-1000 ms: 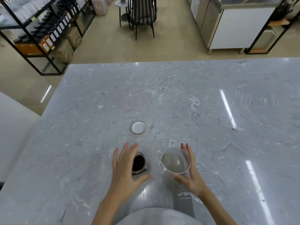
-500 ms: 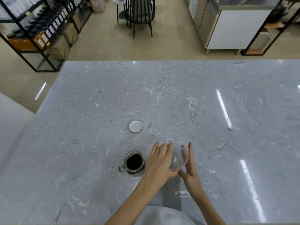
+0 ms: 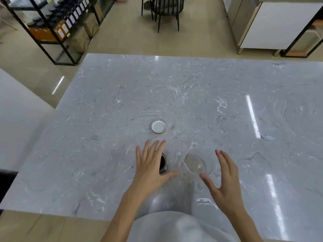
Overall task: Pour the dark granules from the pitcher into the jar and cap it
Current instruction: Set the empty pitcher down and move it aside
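Observation:
A small glass pitcher (image 3: 164, 163) holding dark granules stands on the marble table (image 3: 104, 119), near the front edge. My left hand (image 3: 150, 165) hovers over its left side with fingers spread and hides most of it. An empty clear glass jar (image 3: 197, 163) stands just to the right of the pitcher. My right hand (image 3: 225, 177) is open beside the jar's right side, its thumb close to the jar's near rim, holding nothing. The white round lid (image 3: 158, 126) lies flat on the table beyond the pitcher.
The table's near edge runs just in front of my body and its left edge drops to the floor. Beyond the far edge are a black shelf rack (image 3: 52, 23), a black chair (image 3: 166, 11) and a white cabinet (image 3: 276, 23).
Half a second ago both hands were closed around the clear jar. My left hand has swung back left over the pitcher and my right hand has drawn off to the right.

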Action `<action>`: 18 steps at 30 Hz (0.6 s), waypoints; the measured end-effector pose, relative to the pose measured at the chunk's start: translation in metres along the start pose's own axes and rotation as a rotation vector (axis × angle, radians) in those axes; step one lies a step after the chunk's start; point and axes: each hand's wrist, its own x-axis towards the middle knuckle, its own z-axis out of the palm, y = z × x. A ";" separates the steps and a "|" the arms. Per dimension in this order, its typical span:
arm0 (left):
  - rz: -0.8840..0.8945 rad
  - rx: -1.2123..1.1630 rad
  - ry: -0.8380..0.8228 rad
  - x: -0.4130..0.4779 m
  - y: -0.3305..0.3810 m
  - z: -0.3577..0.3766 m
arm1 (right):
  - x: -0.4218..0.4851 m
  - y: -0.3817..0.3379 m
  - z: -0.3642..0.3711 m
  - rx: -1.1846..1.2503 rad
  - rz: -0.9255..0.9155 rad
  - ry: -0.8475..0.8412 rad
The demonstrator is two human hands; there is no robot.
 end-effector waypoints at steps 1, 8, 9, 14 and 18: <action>-0.061 -0.066 -0.029 -0.006 -0.014 -0.002 | 0.007 -0.003 0.002 -0.124 -0.059 -0.085; -0.176 -0.416 -0.086 -0.014 -0.052 0.010 | 0.048 0.008 0.004 -0.380 -0.168 -0.220; -0.168 -0.446 -0.085 -0.010 -0.052 0.011 | 0.054 0.015 -0.001 -0.385 -0.167 -0.218; -0.115 -0.563 -0.074 0.013 -0.048 0.014 | 0.075 0.030 -0.021 -0.366 -0.110 -0.309; -0.053 -0.603 -0.091 0.023 -0.051 0.023 | 0.064 -0.003 -0.007 -0.181 -0.208 -0.234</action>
